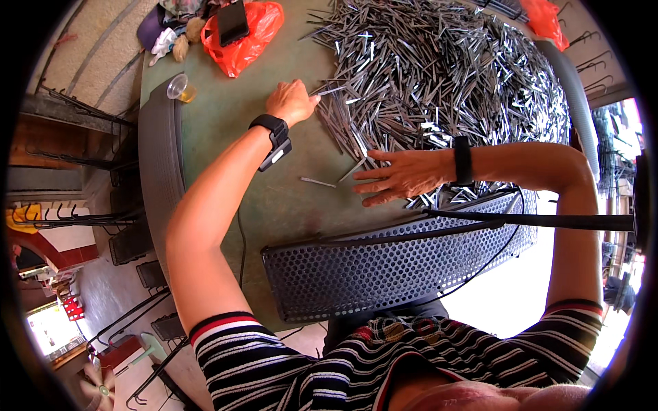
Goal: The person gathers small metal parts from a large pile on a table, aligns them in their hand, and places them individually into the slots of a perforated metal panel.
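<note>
A large heap of thin, dark and shiny metal strips point(439, 75) spreads over the green tabletop point(274, 198). At the heap's left edge is my left hand point(292, 103), its fingers curled. A metal strip point(332, 90) sticks out from beside its thumb and appears pinched there; the fingertips are hidden. My right hand point(404, 175) lies palm down with fingers spread at the heap's near edge, next to a few slanting strips. One loose strip point(317, 181) rests on the tabletop, left of my right fingertips. Each wrist wears a black band.
A dark perforated panel point(397, 264) curves along the near side, with a black bar and a cable across it. Far left are a clear cup point(181, 89) with yellowish liquid and a red plastic bag point(257, 41) under a black phone point(232, 24). A grey raised edge point(161, 151) borders the left.
</note>
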`<action>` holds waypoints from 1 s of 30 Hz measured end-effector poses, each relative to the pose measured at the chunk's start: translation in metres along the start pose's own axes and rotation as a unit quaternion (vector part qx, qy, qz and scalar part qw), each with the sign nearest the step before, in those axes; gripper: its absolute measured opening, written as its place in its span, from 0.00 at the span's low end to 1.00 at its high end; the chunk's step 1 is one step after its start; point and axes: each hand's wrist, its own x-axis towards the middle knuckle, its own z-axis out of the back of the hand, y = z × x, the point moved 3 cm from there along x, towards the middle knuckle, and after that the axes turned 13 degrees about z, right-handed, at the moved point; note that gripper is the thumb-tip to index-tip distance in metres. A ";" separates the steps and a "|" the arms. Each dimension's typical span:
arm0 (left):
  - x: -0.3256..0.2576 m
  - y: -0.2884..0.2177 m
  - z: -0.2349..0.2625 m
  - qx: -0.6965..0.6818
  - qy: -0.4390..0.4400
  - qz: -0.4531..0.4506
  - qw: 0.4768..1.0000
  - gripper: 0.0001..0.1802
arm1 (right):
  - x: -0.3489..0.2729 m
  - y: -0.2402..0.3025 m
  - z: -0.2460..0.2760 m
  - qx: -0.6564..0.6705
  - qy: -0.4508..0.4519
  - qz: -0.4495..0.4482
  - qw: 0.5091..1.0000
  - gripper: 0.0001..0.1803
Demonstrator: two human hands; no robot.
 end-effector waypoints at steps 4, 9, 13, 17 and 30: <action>0.004 -0.019 -0.008 -0.038 0.003 0.012 0.999 0.27 | -0.008 -0.011 -0.011 -0.016 0.041 -0.049 0.998 0.28; 0.004 -0.042 -0.023 -0.242 0.131 0.122 0.954 0.19 | -0.035 -0.021 -0.016 -0.052 0.126 -0.091 0.986 0.18; 0.001 -0.042 -0.049 -0.419 0.139 0.173 0.880 0.11 | -0.055 -0.025 -0.006 -0.088 0.097 -0.112 0.985 0.07; -0.019 -0.028 -0.026 -0.284 0.147 0.108 0.941 0.12 | -0.069 -0.021 0.003 0.001 0.224 -0.177 0.958 0.19; -0.078 0.019 -0.031 -0.377 0.375 0.221 0.818 0.11 | -0.122 0.001 0.067 0.010 -0.071 -0.369 0.927 0.21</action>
